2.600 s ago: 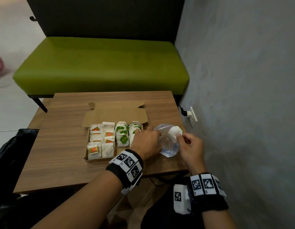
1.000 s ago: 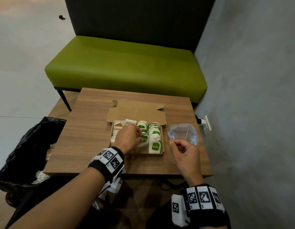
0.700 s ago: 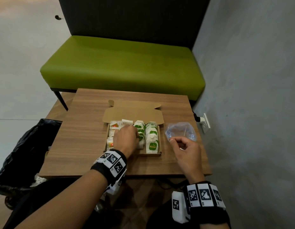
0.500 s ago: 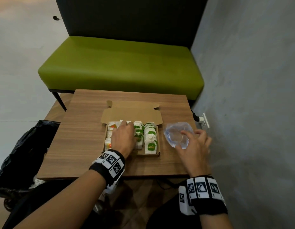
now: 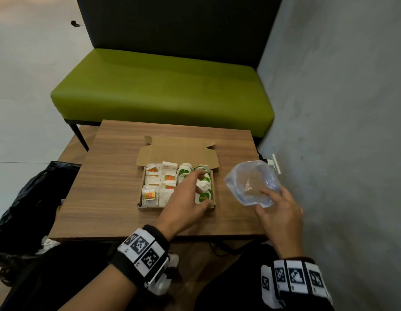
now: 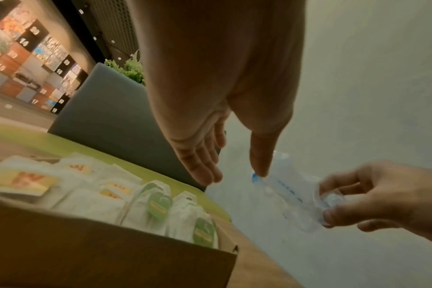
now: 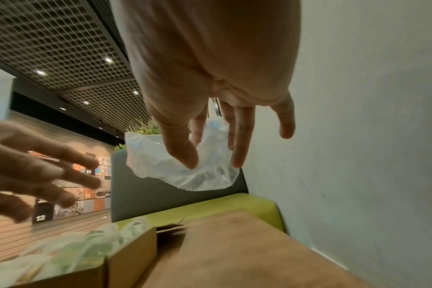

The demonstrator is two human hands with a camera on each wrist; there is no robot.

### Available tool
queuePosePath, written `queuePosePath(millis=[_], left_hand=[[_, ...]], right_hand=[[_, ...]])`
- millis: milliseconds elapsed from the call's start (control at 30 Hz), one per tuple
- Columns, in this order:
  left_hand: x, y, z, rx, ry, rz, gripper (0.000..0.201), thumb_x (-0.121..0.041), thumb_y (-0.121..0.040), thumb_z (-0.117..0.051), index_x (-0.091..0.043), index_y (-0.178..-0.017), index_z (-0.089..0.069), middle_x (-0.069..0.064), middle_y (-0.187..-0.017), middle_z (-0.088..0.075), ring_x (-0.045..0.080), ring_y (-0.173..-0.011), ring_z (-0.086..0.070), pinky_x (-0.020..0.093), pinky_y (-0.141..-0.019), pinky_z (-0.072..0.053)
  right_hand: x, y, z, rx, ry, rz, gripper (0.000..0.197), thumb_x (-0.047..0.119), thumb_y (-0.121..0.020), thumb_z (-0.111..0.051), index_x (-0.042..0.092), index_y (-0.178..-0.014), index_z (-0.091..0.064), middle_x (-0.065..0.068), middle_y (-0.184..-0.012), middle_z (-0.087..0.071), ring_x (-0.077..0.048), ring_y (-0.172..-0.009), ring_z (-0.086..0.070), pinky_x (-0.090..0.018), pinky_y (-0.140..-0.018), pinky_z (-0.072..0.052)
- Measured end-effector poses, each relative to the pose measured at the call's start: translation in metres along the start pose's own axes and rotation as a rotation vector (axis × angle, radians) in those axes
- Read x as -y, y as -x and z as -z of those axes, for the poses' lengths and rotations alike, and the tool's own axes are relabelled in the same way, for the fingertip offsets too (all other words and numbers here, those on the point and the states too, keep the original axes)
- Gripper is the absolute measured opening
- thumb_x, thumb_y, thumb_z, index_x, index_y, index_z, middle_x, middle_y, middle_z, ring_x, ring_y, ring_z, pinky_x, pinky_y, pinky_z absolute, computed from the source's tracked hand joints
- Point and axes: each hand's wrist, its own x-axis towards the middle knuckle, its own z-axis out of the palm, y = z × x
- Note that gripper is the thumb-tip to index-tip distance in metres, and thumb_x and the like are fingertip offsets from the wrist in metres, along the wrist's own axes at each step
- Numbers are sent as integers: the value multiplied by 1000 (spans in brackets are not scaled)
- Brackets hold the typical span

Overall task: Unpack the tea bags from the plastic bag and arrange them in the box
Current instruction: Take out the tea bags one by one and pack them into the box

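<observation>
An open cardboard box [image 5: 141, 199] sits mid-table, filled with rows of white tea bags [image 5: 150, 194], orange-labelled on the left and green-labelled [image 6: 158, 204] on the right. My left hand [image 5: 205, 189] hovers over the box's right side with straight fingers [image 6: 202, 165], holding nothing and stretched toward the plastic bag. My right hand [image 5: 269, 198] pinches the clear plastic bag [image 5: 251, 180] by its lower edge, right of the box. In the right wrist view the thumb [image 7: 183, 154] presses into the bag [image 7: 197, 175], which hangs above the table. The bag looks empty.
The box's lid [image 5: 177, 153] lies open toward the far side. A grey wall [image 5: 340, 131] with an outlet [image 5: 274, 163] runs close along the wooden table's [image 5: 109, 176] right edge. A green bench [image 5: 161, 90] stands behind it. A black rubbish bag [image 5: 26, 198] sits at left.
My left hand has lifted off the tea bags and reached right toward the bag. My right hand has taken hold of the plastic bag and raised it off the table.
</observation>
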Motion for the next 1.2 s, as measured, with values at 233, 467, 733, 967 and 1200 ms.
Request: queuePosePath(millis=[233,467,733,967,1200], left_hand=[[-18,5,-14,98,185,-166,72,-19,-88,-71,-32,-148,-34,-14,-128,-58,0,-101,-61,23,-85,-53],[-17,15,-12,-3,46,-295,79,-56,-66,-79,-39,-137,-49,-7,-129,-40,8,-121,-39,28,-106,-39],[-27,29,3,69,-144,-519,64,-37,-84,-68,-19,-139,-41,3,-134,-56,11,-116,-56,26,-100,-47],[-11,31,45,-84,-386,-524,32,-4,-86,-62,-22,-112,-59,5,-119,-61,22,-94,-64,33,-74,-56],[-5,61,112,-96,-346,-398,22,-30,-85,-39,-19,-102,-44,1,-95,-45,18,-77,-44,36,-65,-42]], right_hand=[[23,31,9,87,-137,256,53,10,-73,-83,33,-116,-61,14,-122,-62,-14,-112,-64,-45,-98,-48],[47,31,12,222,-950,-203,49,-14,-83,-66,20,-115,-51,-11,-104,-73,-19,-97,-73,-33,-83,-59],[59,40,25,377,-899,-43,28,-6,-89,-64,20,-95,-75,3,-94,-78,-10,-90,-73,-21,-75,-56],[58,22,44,107,-457,122,23,12,-87,-71,34,-92,-72,17,-106,-46,15,-104,-45,2,-81,-35],[77,28,23,190,-367,195,23,13,-88,-70,33,-100,-69,9,-115,-47,9,-102,-47,5,-82,-29]])
